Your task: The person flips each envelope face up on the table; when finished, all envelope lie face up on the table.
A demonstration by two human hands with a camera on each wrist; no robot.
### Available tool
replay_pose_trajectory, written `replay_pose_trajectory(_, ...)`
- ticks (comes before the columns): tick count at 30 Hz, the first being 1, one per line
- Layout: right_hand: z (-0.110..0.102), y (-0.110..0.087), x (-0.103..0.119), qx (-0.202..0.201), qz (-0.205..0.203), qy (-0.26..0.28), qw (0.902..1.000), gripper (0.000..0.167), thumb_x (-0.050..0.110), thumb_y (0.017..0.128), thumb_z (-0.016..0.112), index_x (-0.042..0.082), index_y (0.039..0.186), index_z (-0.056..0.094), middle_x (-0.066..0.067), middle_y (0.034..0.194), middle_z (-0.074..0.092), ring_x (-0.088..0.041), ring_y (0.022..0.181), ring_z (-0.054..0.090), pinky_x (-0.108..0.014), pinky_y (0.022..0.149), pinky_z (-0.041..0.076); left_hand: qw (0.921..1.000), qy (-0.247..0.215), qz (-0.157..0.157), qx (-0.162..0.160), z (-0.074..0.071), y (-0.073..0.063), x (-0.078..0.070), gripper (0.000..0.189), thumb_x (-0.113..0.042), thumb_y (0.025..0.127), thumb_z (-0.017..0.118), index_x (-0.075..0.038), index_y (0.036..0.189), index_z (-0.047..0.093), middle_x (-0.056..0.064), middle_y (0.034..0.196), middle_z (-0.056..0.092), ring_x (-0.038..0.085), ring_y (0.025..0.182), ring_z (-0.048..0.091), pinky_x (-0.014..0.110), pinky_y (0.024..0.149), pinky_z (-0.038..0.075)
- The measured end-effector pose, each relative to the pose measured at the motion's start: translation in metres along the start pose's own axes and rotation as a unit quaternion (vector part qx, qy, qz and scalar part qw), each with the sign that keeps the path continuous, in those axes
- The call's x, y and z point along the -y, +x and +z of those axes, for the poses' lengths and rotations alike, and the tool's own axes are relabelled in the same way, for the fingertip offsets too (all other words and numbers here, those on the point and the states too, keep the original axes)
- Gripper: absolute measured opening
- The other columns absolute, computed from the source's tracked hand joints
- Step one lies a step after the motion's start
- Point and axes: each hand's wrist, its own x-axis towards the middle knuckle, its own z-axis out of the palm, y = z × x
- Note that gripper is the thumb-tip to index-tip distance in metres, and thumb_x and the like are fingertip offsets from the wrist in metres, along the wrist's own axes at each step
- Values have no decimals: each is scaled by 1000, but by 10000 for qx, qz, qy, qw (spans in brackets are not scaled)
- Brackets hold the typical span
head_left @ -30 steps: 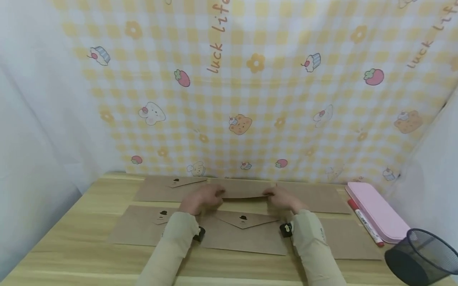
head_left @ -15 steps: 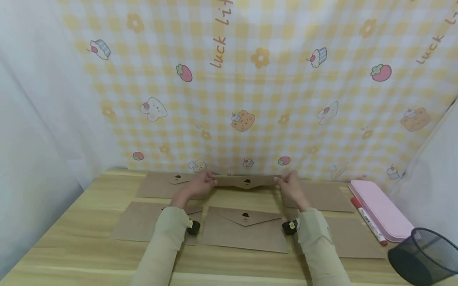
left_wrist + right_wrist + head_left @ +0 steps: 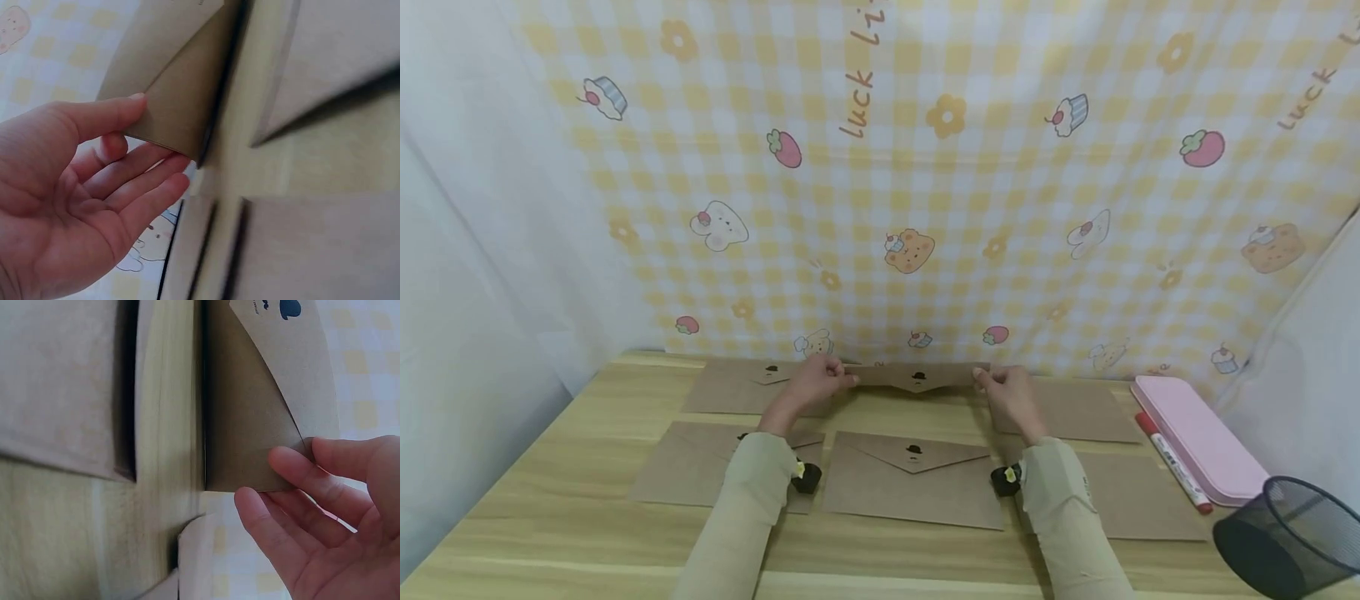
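A brown paper envelope (image 3: 887,377) stands tilted up at the back middle of the table, its pointed flap with a hat print facing me. My left hand (image 3: 815,383) pinches its left end; in the left wrist view the thumb lies on the front and fingers reach behind. At the right end my right hand (image 3: 1011,393) grips the envelope's edge between thumb and fingers, as the right wrist view shows. Directly in front lies another envelope (image 3: 910,500), flap side up. Left of it, a front-left envelope (image 3: 685,467) is partly covered by my left sleeve.
More envelopes lie at back left (image 3: 722,392), back right (image 3: 1075,408) and front right (image 3: 1142,496). On the right are a red-and-white marker (image 3: 1176,467), a pink case (image 3: 1198,437) and a black mesh pen holder (image 3: 1262,542) lying tipped. A patterned cloth (image 3: 850,208) hangs behind the table.
The back middle envelope first showed a plain side low over the table. It has turned up, with its printed flap facing me. Over the last half second both hands have barely moved.
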Motion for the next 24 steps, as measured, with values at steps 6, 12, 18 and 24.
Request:
replay_pose_trajectory(6, 2, 4, 3, -135, -242, -124, 9995, 36, 26, 96, 52, -4, 83, 69, -18, 69, 63, -13, 47, 37, -30, 55, 40, 9996, -210, 182, -36, -1, 1, 5, 41, -22, 85, 69, -5, 55, 46, 4, 71, 54, 16, 66, 48, 29, 60, 38)
replay_pose_trajectory(12, 3, 8, 7, -297, -267, -122, 9991, 35, 25, 96, 52, -4, 86, 68, -19, 84, 66, -14, 45, 37, -32, 57, 41, 9996, -255, 126, 29, -9, 0, 3, 23, -26, 84, 70, -5, 92, 73, 9, 112, 64, 27, 111, 54, 45, 91, 44)
replay_pose_trajectory(18, 1, 8, 10, -528, -336, 50, 9980, 23, 15, 93, 55, -3, 97, 67, -21, 108, 61, -34, 95, 61, -46, 83, 48, 9978, -370, 493, -256, -4, 2, 0, 24, -13, 88, 64, -4, 110, 67, 9, 110, 65, 25, 103, 59, 41, 90, 45)
replay_pose_trajectory(24, -4, 6, 11, -620, -708, 151, 9954, 12, 6, 90, 56, -1, 99, 60, -18, 109, 58, -34, 101, 57, -45, 84, 47, 9915, -129, 1004, -821, 5, 4, -6, 16, -3, 83, 68, -3, 99, 68, 10, 101, 66, 24, 91, 63, 38, 82, 50)
